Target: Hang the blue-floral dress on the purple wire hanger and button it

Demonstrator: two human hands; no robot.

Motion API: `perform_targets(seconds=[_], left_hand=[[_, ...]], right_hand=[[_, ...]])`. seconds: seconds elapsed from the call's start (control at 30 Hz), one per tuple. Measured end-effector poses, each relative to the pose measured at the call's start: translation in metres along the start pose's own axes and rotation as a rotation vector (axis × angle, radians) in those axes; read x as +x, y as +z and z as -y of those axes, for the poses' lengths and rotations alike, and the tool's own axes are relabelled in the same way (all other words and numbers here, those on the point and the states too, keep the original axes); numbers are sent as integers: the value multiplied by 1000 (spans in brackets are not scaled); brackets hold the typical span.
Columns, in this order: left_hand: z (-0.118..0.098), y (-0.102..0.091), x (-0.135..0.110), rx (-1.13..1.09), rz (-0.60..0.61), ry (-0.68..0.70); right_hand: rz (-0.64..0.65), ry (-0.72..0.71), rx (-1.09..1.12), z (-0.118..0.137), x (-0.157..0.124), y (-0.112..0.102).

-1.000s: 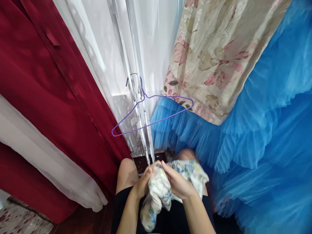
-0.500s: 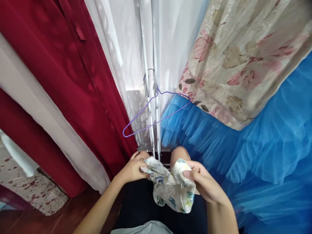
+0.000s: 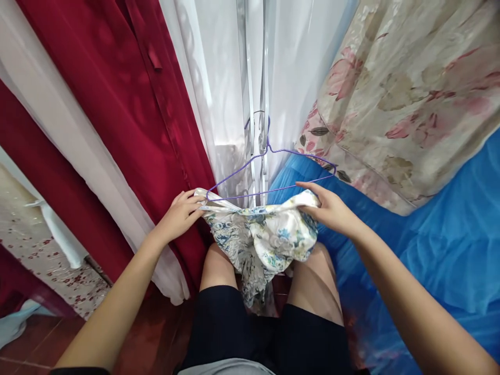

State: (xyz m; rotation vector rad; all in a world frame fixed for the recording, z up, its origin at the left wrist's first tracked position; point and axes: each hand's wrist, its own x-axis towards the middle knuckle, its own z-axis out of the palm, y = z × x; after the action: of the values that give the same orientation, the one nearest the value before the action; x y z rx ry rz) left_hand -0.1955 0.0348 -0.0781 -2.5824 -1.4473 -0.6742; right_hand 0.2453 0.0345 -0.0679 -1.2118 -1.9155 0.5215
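Here's the garment (image 3: 269, 229), white with blue and yellow flowers, right beneath the hanger (image 3: 269, 148), its band stretched along the hanger's lower bar and the rest hanging in crumpled folds! The left hand (image 3: 180, 214) is at the hanger's left end, its grip pinching the band between thumb and fingers. Over at the hanger's right end it's the right hand (image 3: 326, 205), its grip pinching the other end of the band, one digit stretched out along the hanger's bar; whether that digit touches the bar, I can't tell! The band gapes at the hanger's left end, and the corner of the hanger lines up with that opening; inside it or just in front, no telling from here.

The hanger itself is thin and purple, hooked at the pale rails (image 3: 252, 172) that run up and down behind it. Farther behind the hanger, a white cloth (image 3: 289, 78) falls in long folds. Left of the hanger, a big red cloth (image 3: 167, 140) slants down, and beyond that a pale cloth (image 3: 78, 120). Right of the hanger, a beige cloth (image 3: 394, 104) with pink blooms, and underneath it a great spread of blue cloth (image 3: 422, 260)! Below the hanger, two bare knees flank the garment, then black shorts (image 3: 219, 328), and down to the hanger's lower left, the reddish floor (image 3: 42, 333).
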Motion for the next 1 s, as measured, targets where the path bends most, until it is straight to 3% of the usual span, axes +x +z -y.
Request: perform_targets(seconds=[0.17,0.37,0.43,0.5,0.57,0.6,0.67,0.8,0.9,0.97,1.0], left_hand=[[-14,-14,38,-41,-157,89],[-68,-12,76,-152,-353,133],[-79,-8,84,-167,-483,88],[-84,-6,87,-165,-598,40],[-84,-6,87,-174,-626,21],[-83,-7,86,-178,-615,19],[-80,-11,84,-167,-589,15],[-67,-21,79,-138,-602,-49],[-48,-20,74,-231,-612,-131],[-36,-16,71,-348,-541,-163],[-32,-13,70,-410,-502,-170]], right_hand=[[-154,-10,-116,-29,33,22],[-218,-37,-67,-18,6,49],[-296,-55,-20,-14,-9,44],[-492,-31,-10,-15,-19,30],[-680,22,-20,-20,-20,11],[-704,50,-13,-23,-19,0],[-606,101,43,-28,-13,-22],[-184,145,210,-25,-12,-57],[72,219,412,-13,-22,-68],[119,277,531,-6,-26,-64],[64,269,540,-2,-25,-59]])
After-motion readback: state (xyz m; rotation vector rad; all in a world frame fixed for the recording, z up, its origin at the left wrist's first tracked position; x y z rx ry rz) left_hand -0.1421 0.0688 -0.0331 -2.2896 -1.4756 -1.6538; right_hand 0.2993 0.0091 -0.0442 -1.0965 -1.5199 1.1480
